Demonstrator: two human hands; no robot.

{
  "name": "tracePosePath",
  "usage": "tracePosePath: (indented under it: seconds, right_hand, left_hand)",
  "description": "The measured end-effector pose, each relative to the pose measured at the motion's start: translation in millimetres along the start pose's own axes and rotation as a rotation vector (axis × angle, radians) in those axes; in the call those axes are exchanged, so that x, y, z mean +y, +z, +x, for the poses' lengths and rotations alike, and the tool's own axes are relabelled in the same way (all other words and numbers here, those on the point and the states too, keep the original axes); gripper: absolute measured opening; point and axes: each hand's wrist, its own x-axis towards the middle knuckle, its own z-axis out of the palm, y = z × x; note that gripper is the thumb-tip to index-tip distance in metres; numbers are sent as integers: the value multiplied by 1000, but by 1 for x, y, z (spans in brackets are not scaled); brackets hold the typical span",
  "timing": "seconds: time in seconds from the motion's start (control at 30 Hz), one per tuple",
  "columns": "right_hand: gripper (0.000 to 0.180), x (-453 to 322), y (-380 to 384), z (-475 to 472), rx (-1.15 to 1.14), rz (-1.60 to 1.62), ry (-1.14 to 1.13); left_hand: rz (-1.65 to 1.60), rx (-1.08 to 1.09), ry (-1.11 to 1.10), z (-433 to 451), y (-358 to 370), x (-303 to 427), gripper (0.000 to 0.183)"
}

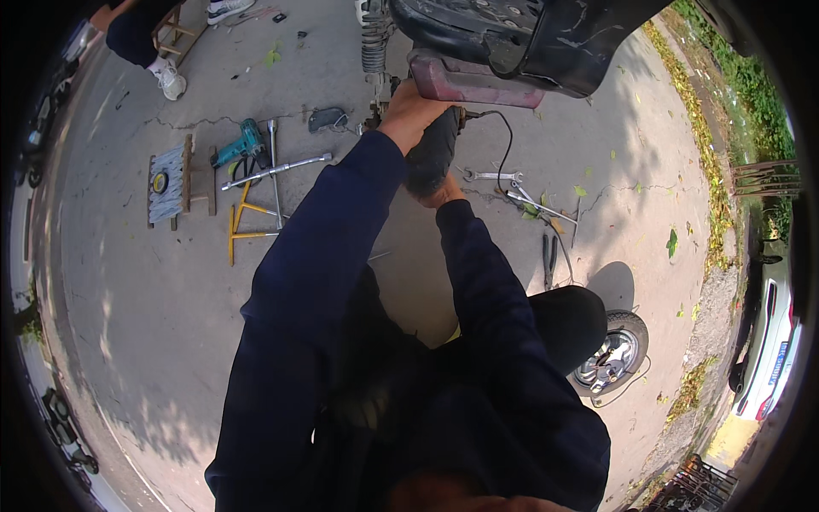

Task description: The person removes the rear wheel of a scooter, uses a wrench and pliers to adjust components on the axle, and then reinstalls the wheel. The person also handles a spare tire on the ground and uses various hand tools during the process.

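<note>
Beneath the red tail light [477, 83] of a scooter, my left hand [413, 109] reaches over the top of a black rubber tyre or mudguard [432, 157], its fingers hidden behind the part and the lamp. My right hand [441, 193] lies at the near, lower end of the same black part, its palm against it and the fingers out of sight. The part sits between both hands, below the scooter's black rear body [473, 25]. A coil spring shock absorber [373, 41] stands to the left, and a black cable [505, 134] runs off the axle area at the right.
Left on the concrete are a teal power tool [253, 142], a cross wrench [275, 169], yellow T-handle wrenches [233, 233] and a small stool [167, 182] bearing a tape roll. At right lie spanners [505, 175], pliers [549, 256] and a wheel [624, 345]. Another person's shoe [169, 80] is upper left.
</note>
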Motion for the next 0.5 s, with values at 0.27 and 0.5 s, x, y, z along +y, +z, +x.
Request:
tracePosePath:
  seconds: [0.27, 0.5]
  right_hand:
    - [40, 10, 9, 7, 154, -117, 22]
    - [44, 21, 17, 8, 110, 18, -90]
  left_hand:
    - [99, 100, -64, -1, 6, 18, 52]
    - [107, 171, -35, 5, 4, 12, 54]
